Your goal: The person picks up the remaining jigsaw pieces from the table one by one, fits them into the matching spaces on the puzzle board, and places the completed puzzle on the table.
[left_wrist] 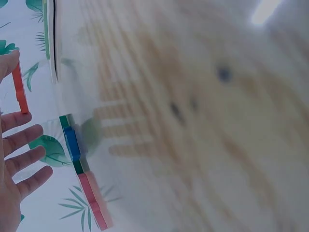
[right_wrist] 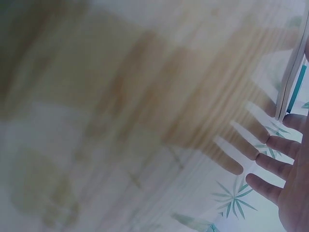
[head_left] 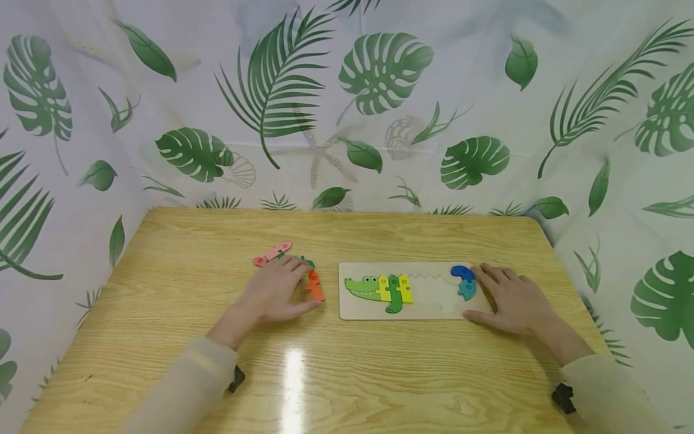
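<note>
- On the wooden table (head_left: 352,374), the pink pieces (head_left: 279,249) lie beyond your left hand (head_left: 271,294).
- Next to them, a green piece (head_left: 307,263) and a blue piece (left_wrist: 72,143) lie partly covered by your hand in the head view.
- Your left thumb and index finger pinch the orange piece (head_left: 315,286) at its ends; the other fingers extend, spread.
- The pale board (head_left: 428,304) lies to its right, bearing the crocodile head (head_left: 360,289), two yellow pieces (head_left: 383,290) and, between these, a green leg piece (head_left: 394,296).
- Dark blue (head_left: 461,272) and light blue (head_left: 467,290) tail pieces sit near the board's right end.
- Your right hand (head_left: 515,304) is at that end, wide open, fingers extended, pinching nothing; its pressure cannot be told.
</note>
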